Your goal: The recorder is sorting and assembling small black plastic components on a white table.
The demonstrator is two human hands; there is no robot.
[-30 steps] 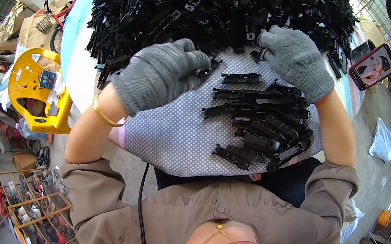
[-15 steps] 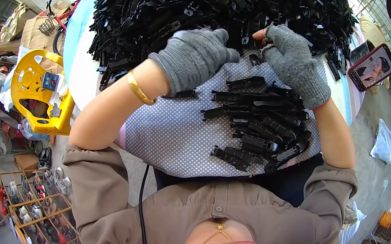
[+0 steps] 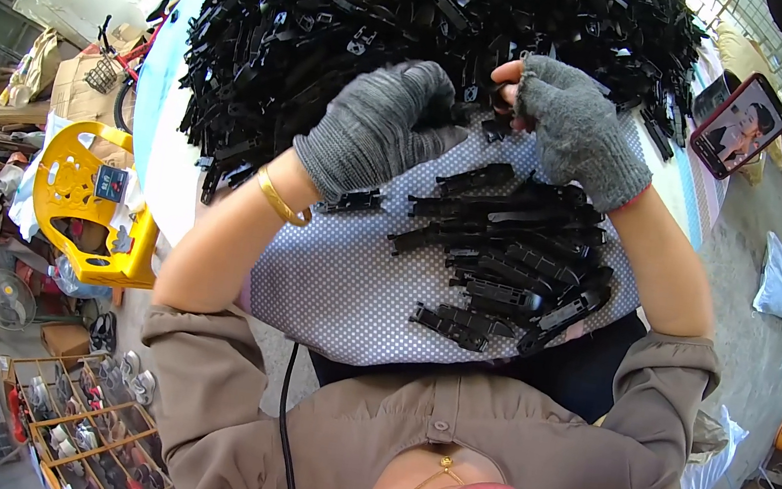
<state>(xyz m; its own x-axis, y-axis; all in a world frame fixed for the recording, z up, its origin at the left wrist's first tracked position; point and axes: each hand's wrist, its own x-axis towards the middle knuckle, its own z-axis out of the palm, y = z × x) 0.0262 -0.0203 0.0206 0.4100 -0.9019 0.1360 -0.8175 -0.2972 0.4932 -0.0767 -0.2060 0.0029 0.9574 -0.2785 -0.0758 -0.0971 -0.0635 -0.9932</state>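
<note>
A large heap of black plastic clip-like pieces (image 3: 345,10) covers the far part of the table. At its near edge, my right hand (image 3: 571,120), in a grey fingerless glove, pinches a small black plastic piece (image 3: 501,97) between bare fingertips. My left hand (image 3: 378,126), gloved alike and with a gold bangle at the wrist, is curled close by on the left. Its fingertips are hidden, so what they hold cannot be made out. Nearer to me, a loose group of similar black pieces (image 3: 510,262) lies in rough rows on the grey dotted cloth (image 3: 334,287).
A phone (image 3: 740,127) showing a picture stands at the table's right side. On the left are a yellow plastic chair (image 3: 86,189) with a small dark box on it, a fan (image 3: 7,299) and a shoe rack (image 3: 86,422). A black cable (image 3: 282,431) runs down past my left side.
My right fingertips have closed around a black piece at the heap's edge. My left hand has turned slightly, its thumb now lower and pointing right. The whole view has shifted a little.
</note>
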